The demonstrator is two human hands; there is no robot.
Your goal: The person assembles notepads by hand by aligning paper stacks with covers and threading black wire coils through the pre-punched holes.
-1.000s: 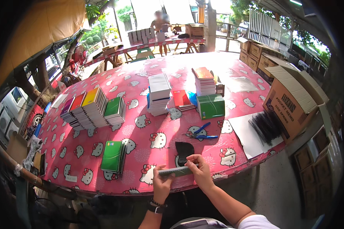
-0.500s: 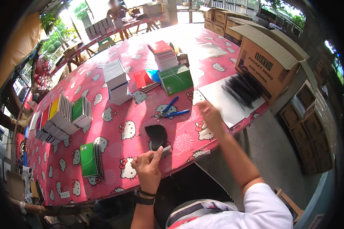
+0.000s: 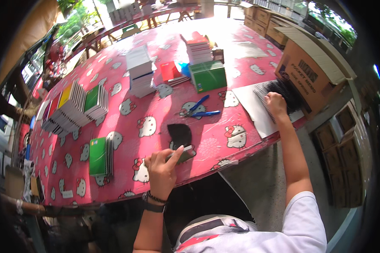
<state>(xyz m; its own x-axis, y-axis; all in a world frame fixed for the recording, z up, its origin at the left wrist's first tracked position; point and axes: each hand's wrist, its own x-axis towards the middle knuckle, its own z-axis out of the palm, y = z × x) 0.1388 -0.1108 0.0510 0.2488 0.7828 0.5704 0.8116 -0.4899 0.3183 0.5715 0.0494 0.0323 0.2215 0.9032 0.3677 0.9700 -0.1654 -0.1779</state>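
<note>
My right hand reaches over a pile of black spiral coils, its fingers closed at the near left side of the pile. These coils lie on a white sheet. Near the table's front edge, my left hand is closed with the thumb on top, pinching a thin, pale-edged piece whose kind I cannot make out. A flat black shape lies just beyond it. Blue-handled pliers rest on the table farther up.
A pink patterned cloth covers the table. Green notebooks lie at front left, with stacks of coloured notebooks behind. White pads, red pads and a green stack stand farther back. An open carton is at right.
My right hand has moved right, from over the table to the coil pile. My left hand keeps its pinch near the front edge. The whole view has shifted a little.
</note>
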